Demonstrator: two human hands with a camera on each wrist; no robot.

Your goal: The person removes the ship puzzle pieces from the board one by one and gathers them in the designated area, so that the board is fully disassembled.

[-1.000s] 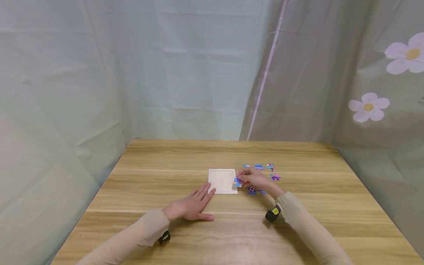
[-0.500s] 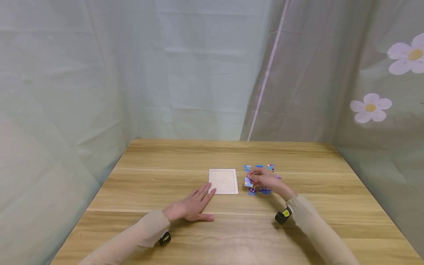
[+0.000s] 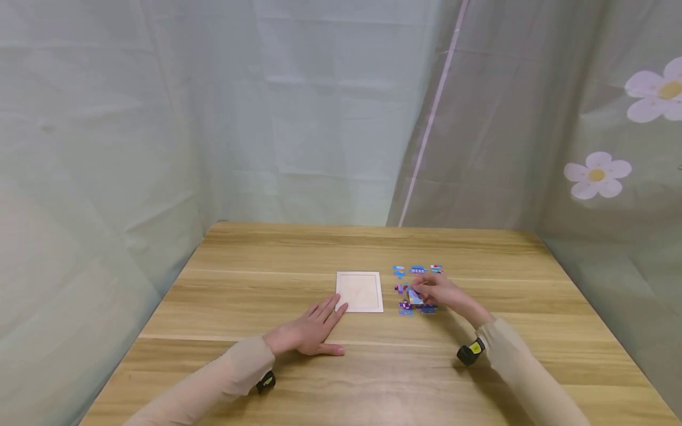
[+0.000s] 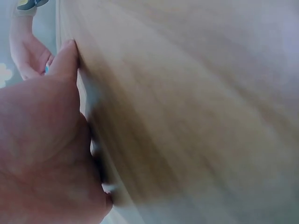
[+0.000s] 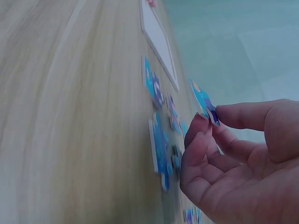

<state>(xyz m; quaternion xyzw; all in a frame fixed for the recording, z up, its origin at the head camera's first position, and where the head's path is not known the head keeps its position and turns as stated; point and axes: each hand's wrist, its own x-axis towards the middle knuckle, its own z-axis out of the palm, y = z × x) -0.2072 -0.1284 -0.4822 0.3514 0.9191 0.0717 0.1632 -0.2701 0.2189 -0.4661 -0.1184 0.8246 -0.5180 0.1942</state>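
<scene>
Between thumb and fingers, my right hand (image 3: 439, 292) pinches a blue and purple jigsaw puzzle piece (image 5: 204, 101), raised over the other pieces. Flat on the table, my left hand (image 3: 313, 330) has its fingers straight, with the fingertips at the lower left corner of a white puzzle frame (image 3: 381, 299). No pieces lie inside that frame. Loose puzzle pieces are spread to its right: a blue one (image 3: 399, 271) at the back, a purple patterned one (image 3: 405, 306) at the front, and several others. My right hand covers some of them.
A wood-grain table (image 3: 266, 248) bears everything. Pale curtains (image 3: 319, 118) hang behind it and along both sides. Each wrist wears a small black camera, such as the right one (image 3: 471, 352).
Holding the puzzle piece, my right hand has moved right, from the frame's right edge to above the loose pieces. My left hand stays where it was.
</scene>
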